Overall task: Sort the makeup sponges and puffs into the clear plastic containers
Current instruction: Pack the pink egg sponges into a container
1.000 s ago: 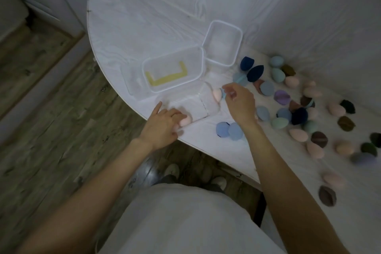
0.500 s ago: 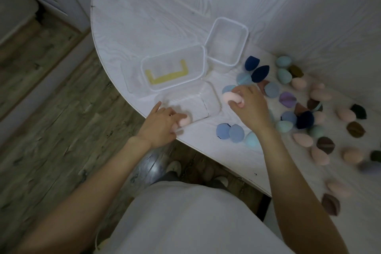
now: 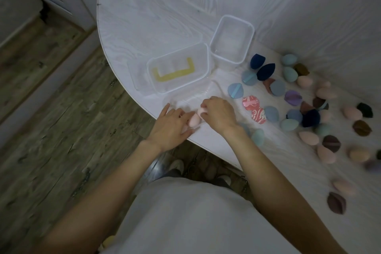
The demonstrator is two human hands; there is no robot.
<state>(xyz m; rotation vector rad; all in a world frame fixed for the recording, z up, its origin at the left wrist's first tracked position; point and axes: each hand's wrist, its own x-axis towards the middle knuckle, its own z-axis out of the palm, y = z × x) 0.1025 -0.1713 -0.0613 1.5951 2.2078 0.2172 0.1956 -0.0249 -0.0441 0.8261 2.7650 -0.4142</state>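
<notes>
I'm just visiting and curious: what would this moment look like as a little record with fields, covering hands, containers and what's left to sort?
left hand: at the table's near edge, touching a pink sponge
right hand: holding a second pink sponge over the near container
handle container: holds only a yellow handle
square container: empty
unsorted: many sponges and puffs on the table to the right, such as a red patterned puff and a navy sponge
</notes>
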